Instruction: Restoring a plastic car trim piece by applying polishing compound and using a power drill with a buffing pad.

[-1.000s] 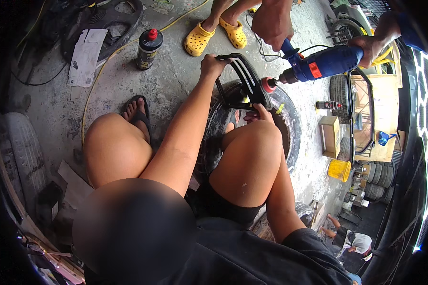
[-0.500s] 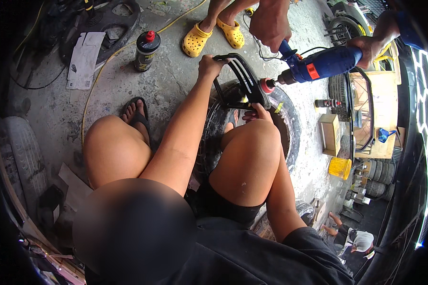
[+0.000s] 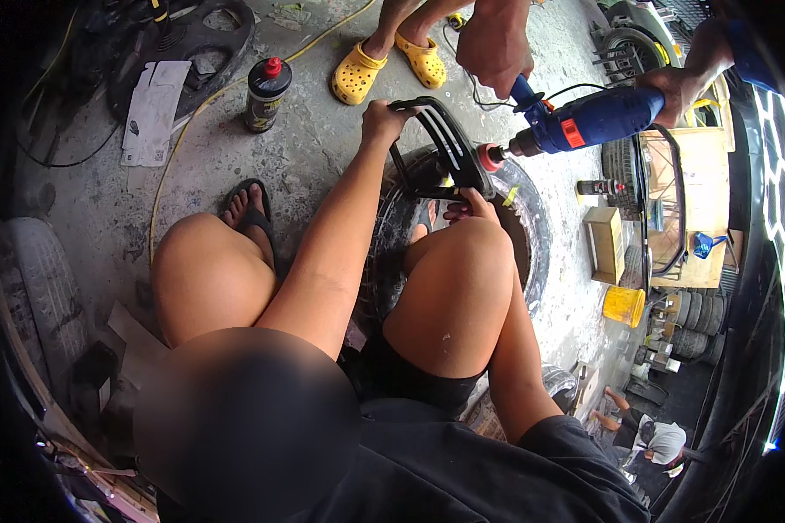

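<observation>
A glossy black slotted plastic panel (image 3: pixel 443 139) stands tilted between my hands, above a tyre. My left hand (image 3: pixel 382 122) is closed round its far left end. At its near edge, beside my right knee, my right hand (image 3: pixel 474 206) grips the panel; part of this hand is hidden behind the knee. Another person's two hands (image 3: pixel 495 57) hold a blue power drill (image 3: pixel 589 119) from the right. The drill's red round pad (image 3: pixel 490 157) presses against the panel's right end. The tyre (image 3: pixel 532 261) lies on the floor under the panel, around my right foot.
A black bottle with a red cap (image 3: pixel 267 91) stands on the floor, near a yellow hose (image 3: pixel 208 103) and cardboard (image 3: pixel 155 113). The other person's yellow clogs (image 3: pixel 358 75) are just beyond the panel. A wooden box (image 3: pixel 604 244) and yellow bucket (image 3: pixel 624 307) stand right; someone crouches (image 3: pixel 665 441) lower right.
</observation>
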A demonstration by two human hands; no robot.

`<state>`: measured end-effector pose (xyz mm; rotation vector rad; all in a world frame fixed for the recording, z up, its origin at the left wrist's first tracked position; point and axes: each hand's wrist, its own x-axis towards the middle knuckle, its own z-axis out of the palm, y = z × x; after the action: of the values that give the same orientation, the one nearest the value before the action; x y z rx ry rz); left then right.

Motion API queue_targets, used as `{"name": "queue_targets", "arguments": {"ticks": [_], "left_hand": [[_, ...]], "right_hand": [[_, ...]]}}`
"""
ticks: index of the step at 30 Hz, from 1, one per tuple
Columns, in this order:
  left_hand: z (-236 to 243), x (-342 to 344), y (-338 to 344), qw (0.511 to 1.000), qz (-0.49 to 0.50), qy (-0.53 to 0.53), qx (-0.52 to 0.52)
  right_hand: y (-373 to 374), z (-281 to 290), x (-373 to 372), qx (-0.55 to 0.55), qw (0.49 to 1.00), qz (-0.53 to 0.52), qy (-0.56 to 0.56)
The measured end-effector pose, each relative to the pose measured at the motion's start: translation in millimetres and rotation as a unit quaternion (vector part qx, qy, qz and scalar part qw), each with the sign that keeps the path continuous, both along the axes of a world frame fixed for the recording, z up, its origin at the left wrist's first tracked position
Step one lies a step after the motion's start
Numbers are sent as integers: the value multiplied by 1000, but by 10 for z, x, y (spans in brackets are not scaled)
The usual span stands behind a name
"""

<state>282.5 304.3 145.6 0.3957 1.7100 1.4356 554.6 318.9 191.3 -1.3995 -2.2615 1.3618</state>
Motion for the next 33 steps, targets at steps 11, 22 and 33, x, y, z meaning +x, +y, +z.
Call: {"name": "queue_targets", "arguments": {"ticks": [11,22,33], "left_hand": [[62,5,-8,999,-6,27,-36],[-109,-1,46,998,23,51,12],[-139,-24,33,998,28,61,11]], "right_hand": [[126,7,68,-194,978,-67,30],[-53,209,-182,-170,974,-146,24],[-51,174,-153,-137,985,-99,10]]}}
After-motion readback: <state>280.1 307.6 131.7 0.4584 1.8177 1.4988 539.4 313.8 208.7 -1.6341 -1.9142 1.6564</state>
